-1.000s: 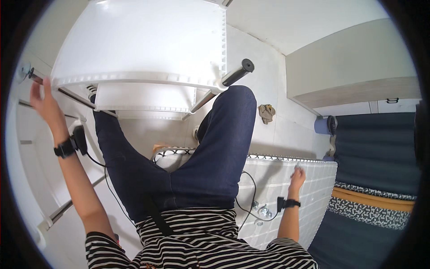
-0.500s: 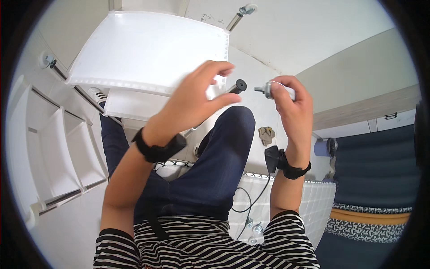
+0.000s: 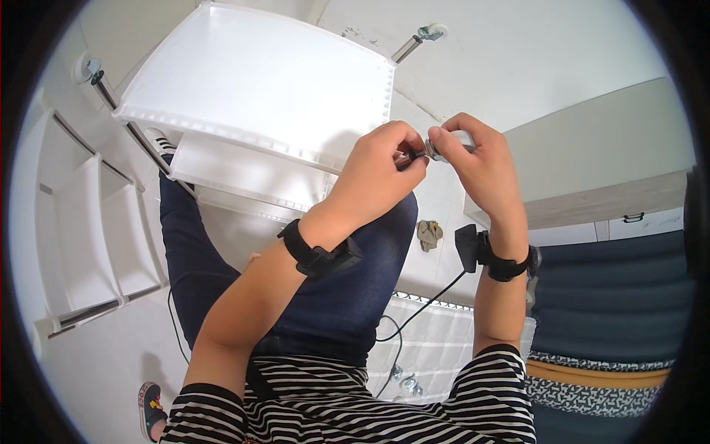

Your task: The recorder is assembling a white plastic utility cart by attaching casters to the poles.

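Note:
My right hand (image 3: 488, 166) pinches a caster wheel (image 3: 464, 139) by its pale wheel, the metal stem directed left. My left hand (image 3: 373, 166) closes its fingertips around the dark end of a metal post (image 3: 404, 160). The caster's stem meets the post end, but my fingers hide whether it sits inside. Beside my left hand is a white shelf unit (image 3: 274, 81) tipped over, its shelf panel upward. Two more casters are fitted on its other posts: one caster (image 3: 431, 32) at the far right corner and another caster (image 3: 86, 68) at the far left.
A second white rack (image 3: 92, 244) stands at the left. A crumpled beige item (image 3: 430, 235) lies on the floor, and loose casters (image 3: 405, 381) rest on a white panel. A cable (image 3: 436, 300) trails from my right wrist. At lower left is a foot in a dark clog (image 3: 150, 407).
My left hand has moved right and closed on the post end, having been open beside it. The caster's stem has come up to the post. A clog-shod foot now shows at lower left.

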`<state>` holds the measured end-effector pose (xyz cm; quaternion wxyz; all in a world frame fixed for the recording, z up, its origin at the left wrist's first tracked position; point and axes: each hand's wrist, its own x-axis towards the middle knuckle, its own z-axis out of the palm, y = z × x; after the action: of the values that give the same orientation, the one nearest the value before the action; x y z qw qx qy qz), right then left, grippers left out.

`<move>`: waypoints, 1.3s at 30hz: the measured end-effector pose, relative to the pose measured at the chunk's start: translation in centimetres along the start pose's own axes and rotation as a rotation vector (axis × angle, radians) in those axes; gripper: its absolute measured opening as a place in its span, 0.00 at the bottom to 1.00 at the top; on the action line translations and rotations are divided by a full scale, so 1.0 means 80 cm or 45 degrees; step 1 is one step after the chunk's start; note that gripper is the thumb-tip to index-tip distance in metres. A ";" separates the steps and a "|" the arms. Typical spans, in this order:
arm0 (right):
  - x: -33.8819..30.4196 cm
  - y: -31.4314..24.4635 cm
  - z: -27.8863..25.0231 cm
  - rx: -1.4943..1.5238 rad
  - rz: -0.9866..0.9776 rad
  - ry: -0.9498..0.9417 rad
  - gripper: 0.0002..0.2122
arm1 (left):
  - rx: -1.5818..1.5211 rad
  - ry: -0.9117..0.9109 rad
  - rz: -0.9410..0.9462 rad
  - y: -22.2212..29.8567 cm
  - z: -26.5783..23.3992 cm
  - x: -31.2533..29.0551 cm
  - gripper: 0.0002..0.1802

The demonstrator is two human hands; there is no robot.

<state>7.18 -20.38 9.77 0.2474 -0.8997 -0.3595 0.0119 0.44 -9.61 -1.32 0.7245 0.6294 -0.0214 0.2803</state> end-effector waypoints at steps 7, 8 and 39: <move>0.001 -0.012 -0.003 -0.157 -0.061 -0.069 0.17 | 0.158 0.113 0.034 0.007 0.007 -0.002 0.09; 0.001 -0.013 -0.004 -0.166 -0.082 -0.075 0.17 | 0.175 0.135 0.034 0.010 0.008 -0.002 0.09; -0.002 -0.035 0.010 -0.124 -0.173 -0.001 0.18 | 0.243 0.348 0.130 0.006 0.024 -0.009 0.07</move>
<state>5.12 -18.41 10.33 0.2034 -0.8842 -0.4199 -0.0220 0.21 -11.66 -0.77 0.6425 0.6493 0.0720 0.4005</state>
